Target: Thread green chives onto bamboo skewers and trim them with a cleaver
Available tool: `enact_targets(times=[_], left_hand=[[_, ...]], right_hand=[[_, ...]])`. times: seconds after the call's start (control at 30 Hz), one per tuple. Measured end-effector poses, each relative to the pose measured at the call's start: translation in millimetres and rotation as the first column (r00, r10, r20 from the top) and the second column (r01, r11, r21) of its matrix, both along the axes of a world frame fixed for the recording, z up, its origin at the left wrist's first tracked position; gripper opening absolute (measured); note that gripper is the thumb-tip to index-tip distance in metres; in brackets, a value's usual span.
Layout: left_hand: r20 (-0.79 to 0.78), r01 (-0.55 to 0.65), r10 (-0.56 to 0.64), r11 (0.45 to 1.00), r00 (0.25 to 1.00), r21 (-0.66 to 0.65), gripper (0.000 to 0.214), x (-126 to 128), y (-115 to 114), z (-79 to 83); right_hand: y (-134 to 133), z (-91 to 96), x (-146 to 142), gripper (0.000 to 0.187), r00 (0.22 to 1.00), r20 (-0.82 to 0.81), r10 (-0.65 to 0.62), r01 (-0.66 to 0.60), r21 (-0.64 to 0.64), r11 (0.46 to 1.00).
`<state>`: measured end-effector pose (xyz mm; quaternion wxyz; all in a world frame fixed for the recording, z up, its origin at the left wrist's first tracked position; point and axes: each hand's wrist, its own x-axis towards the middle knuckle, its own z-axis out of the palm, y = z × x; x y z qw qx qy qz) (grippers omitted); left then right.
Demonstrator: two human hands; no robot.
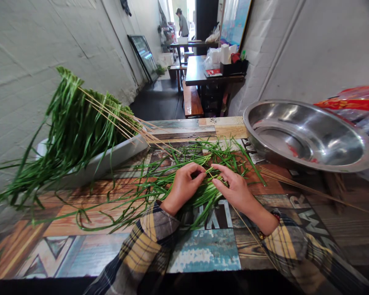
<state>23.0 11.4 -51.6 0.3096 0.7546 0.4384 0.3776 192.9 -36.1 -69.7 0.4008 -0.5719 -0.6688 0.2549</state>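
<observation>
My left hand (187, 184) is closed in a pinch, thumb against forefinger, at the pale end of some garlic chives (160, 186). A thin bamboo skewer (253, 234) slants from these fingertips, passes beneath my right hand, and runs towards the table's front edge. Thumb and forefinger of my right hand (233, 189) are apart, with the forefinger tip close to the chive stalk by the left fingers. Loose chives spread over the table under both hands. At the left, a thick row of skewered chives (83, 119) rests on a white tray (103, 164), bare skewer ends pointing right.
A steel basin (307, 135) stands at the right, with bare bamboo skewers (295, 182) below its rim. Plastic packaging (356, 106) lies behind it. Beyond the patterned tabletop (206, 250) are another table (197, 67), a bench (192, 98) and a distant person (183, 24).
</observation>
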Motion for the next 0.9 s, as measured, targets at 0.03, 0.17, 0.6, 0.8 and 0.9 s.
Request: enact_targets(times=[0.03,0.17,0.6,0.8,0.9], left_hand=[[0.000,0.008,-0.008,1.000,1.000,0.005,0.005,0,0,0.4],[0.003,0.063,-0.063,0.998,0.998,0.024,0.008,-1,1,-0.1],[-0.067,0.206,-0.202,0.977,0.977,0.059,0.011,0,-3,0.2],[-0.049,0.014,-0.008,0.990,0.999,0.141,0.015,-12,12,-2.6],[-0.129,0.018,0.006,0.984,0.992,0.179,0.017,-16,18,-10.5]], right_hand=[[0,1.1,0,0.045,1.000,-0.001,0.007,-0.007,-0.009,1.000],[-1,2.8,1,0.047,0.999,-0.004,0.040,-0.040,-0.006,0.999],[4,-3.2,1,0.028,1.000,0.014,0.005,-0.005,0.007,1.000],[4,-2.2,4,0.021,0.997,0.069,0.045,-0.042,-0.044,0.998],[3,-0.9,4,0.020,0.995,0.081,0.050,-0.046,-0.057,0.997]])
